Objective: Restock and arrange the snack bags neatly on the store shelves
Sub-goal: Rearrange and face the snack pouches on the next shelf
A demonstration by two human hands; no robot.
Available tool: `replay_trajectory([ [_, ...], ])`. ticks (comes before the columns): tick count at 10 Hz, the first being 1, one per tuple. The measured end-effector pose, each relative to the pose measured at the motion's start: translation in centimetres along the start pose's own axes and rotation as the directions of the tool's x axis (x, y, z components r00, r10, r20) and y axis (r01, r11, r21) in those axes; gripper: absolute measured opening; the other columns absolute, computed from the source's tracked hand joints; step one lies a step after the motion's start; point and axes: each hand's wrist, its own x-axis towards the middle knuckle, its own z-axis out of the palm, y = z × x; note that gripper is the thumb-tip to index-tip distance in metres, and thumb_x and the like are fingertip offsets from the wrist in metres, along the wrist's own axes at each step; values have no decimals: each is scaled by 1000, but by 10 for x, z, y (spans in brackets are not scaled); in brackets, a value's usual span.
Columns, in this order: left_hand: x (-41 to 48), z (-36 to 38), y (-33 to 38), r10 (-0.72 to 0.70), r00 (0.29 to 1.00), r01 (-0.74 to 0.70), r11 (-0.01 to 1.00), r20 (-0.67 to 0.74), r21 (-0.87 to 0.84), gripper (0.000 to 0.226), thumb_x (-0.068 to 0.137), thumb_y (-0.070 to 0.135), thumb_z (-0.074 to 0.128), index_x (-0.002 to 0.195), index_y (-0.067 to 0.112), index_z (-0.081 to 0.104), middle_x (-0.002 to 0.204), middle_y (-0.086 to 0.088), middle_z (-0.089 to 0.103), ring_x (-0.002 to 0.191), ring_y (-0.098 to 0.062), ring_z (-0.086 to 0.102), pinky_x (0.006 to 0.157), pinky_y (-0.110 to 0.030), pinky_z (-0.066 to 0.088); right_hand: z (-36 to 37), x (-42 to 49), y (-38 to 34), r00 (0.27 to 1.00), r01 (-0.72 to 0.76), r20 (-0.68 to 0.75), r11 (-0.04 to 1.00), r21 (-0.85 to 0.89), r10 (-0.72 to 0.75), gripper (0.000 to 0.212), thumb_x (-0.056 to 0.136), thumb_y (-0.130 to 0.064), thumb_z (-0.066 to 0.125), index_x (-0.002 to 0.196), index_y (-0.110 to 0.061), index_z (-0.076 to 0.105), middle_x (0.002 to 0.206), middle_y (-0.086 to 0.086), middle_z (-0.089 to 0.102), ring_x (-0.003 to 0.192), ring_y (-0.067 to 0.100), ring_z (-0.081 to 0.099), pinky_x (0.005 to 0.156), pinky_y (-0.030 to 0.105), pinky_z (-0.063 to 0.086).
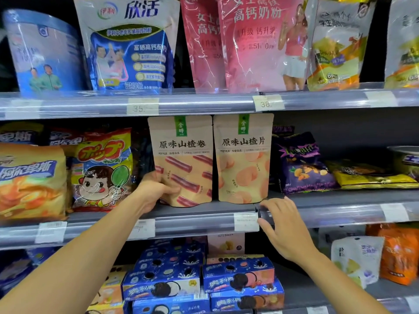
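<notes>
1. Store shelving is seen across the whole frame, three tiers w/ clear price rails. Bare forearms are extended in from btm left and btm right.
2. Nearest, at lower ctr, blue cookie boxes (165, 284) are stacked on the btm tier. A white bag (356, 257) and an orange bag (396, 254) are set at lower right.
3. R hand (283, 227) is held open at ctr right, fingers spread and relaxed. Its fingertips are laid on the front edge of the mid shelf (192, 220), just below the R tan pouch (243, 155). Nothing is gripped.
4. L hand (156, 191) is closed on the lower-left corner of the L tan pouch (183, 155). The thumb is pressed on the front; the fingers are hidden behind.
5. Both pouches are stood upright at frame ctr on the mid shelf, side by side, fronts facing out. Whether their edges touch can't be told.
6. Left of them a cartoon candy bag (102, 171) is propped upright. Right of them a purple bag (303, 164) is leaned back, w/ a yellow bag (374, 177) laid flat beside it.
7. Farthest, along the top of the frame, a blue tub (43, 53), a blue-white pouch (129, 41) and pink pouches (256, 46) are lined up on the top shelf (204, 103). Price tags marked 35 (142, 106) and 38 (267, 103) are clipped to its rail.
</notes>
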Motion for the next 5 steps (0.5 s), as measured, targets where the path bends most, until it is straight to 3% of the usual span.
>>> replay_trajectory([
  [1, 2, -1, -1, -1, 1000, 1, 1000, 1, -19, 40, 66, -16, 76, 103, -2, 67, 91, -13, 76, 86, -28, 71, 79, -39, 56, -1, 1, -1, 1000, -11, 9, 1000, -1, 11, 45, 90, -49, 39, 116, -17, 58, 109, -7, 56, 106, 14, 47, 113, 39, 27],
  [2, 2, -1, -1, 0, 1000, 0, 1000, 5, -16, 40, 69, -15, 75, 105, -1, 67, 96, -13, 75, 93, -30, 69, 84, -40, 55, -2, 1, -1, 999, -14, 31, 1000, 2, 14, 47, 90, -50, 37, 118, -18, 57, 111, -7, 55, 108, 14, 47, 114, 39, 27],
  [3, -3, 0, 2, -9, 1000, 9, 1000, -17, -20, 40, 67, -16, 76, 101, 3, 65, 92, -12, 74, 93, -32, 68, 77, -37, 54, -3, 1, 1, 998, -22, 60, 1000, 2, 22, 48, 90, -51, 35, 119, -19, 56, 112, -7, 54, 111, 16, 47, 115, 38, 24],
  [4, -7, -5, 1, -27, 997, 28, 1000, -79, 6, 54, 62, -16, 80, 105, 10, 60, 98, -12, 71, 93, -30, 67, 84, -43, 55, -1, 1, 2, 998, -16, 66, 1000, 11, 15, 51, 90, -53, 34, 120, -19, 56, 114, -7, 54, 114, 16, 47, 117, 38, 21],
  [5, -20, -6, 4, -34, 981, 50, 996, -189, 80, 75, 56, -14, 84, 122, 3, 53, 109, -14, 69, 103, -32, 66, 92, -48, 53, -2, 1, 0, 998, -18, 54, 1000, 15, 17, 52, 89, -52, 32, 120, -18, 57, 114, -5, 55, 114, 17, 49, 118, 39, 20],
])
